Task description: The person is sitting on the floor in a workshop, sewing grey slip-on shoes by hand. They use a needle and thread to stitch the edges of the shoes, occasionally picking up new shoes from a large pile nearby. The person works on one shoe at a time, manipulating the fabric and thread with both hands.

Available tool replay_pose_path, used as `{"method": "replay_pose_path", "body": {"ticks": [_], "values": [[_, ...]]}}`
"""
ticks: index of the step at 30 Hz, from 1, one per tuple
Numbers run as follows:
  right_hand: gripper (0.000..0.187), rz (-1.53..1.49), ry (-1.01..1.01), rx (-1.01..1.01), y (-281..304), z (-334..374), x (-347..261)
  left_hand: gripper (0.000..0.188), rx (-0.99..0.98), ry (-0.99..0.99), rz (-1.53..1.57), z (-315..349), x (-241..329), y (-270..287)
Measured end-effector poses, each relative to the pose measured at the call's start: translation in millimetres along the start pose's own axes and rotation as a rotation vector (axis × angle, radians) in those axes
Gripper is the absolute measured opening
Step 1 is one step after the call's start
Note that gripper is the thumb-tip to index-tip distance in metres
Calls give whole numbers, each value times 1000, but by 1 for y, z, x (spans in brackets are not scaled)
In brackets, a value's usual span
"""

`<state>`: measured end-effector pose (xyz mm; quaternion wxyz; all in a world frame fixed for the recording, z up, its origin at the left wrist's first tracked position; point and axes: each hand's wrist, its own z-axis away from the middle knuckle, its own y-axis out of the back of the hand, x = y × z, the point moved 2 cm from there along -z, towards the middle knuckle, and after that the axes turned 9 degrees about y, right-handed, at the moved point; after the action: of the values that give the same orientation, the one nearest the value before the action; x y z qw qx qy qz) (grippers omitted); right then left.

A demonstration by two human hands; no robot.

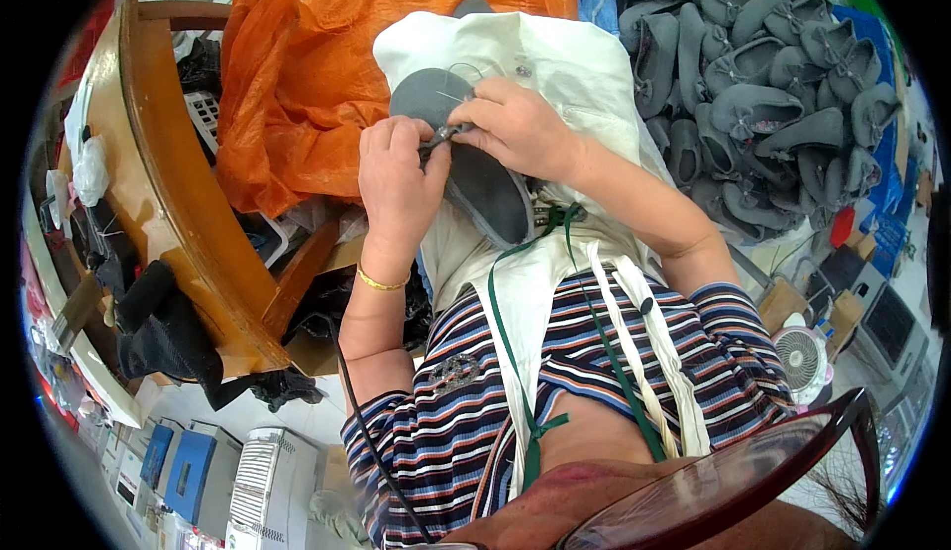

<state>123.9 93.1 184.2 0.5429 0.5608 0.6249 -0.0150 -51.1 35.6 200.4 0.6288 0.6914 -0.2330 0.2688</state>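
Note:
A grey cloth shoe (492,198) lies over my lap on a white apron (594,69), its rounded sole end (428,94) pointing away from me. My left hand (398,168) grips the shoe from the left side, thumb and fingers closed near its middle. From the right, my right hand (520,129) pinches a small dark bow (448,135) at the shoe. A thin, needle-like sliver (449,99) sticks out by my right index finger. Beyond it a fine thread (464,67) loops over the apron. Fingers partly hide the bow.
Grey shoes with bows (758,109) are heaped at the right. Orange sheeting (317,84) is bunched at the far left, beside a curved wooden chair (183,183). A small fan (802,357) stands low on the right. Green apron strings (495,322) hang close to my body.

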Motion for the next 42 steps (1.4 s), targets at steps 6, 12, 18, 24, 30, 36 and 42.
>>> {"method": "replay_pose_path", "body": {"ticks": [6,12,18,24,30,36,42], "values": [[28,113,31,69,-1,9,-11,23,108,-92,4,9,1,-5],[21,116,-5,17,0,5,-15,21,101,-61,60,15,-2,-7],[19,-45,-207,-76,-2,7,-9,14,-113,136,207,8,-8,-3],[18,-486,-621,190,64,36,23,21,-230,310,295,-1,-10,1],[15,-1245,-783,1157,208,160,96,29,-334,459,254,-14,-14,4],[19,-812,-784,1265,199,212,93,30,-353,599,505,-19,-22,-15],[20,-233,-649,221,62,82,47,26,-313,679,726,-22,-34,-24]]}}
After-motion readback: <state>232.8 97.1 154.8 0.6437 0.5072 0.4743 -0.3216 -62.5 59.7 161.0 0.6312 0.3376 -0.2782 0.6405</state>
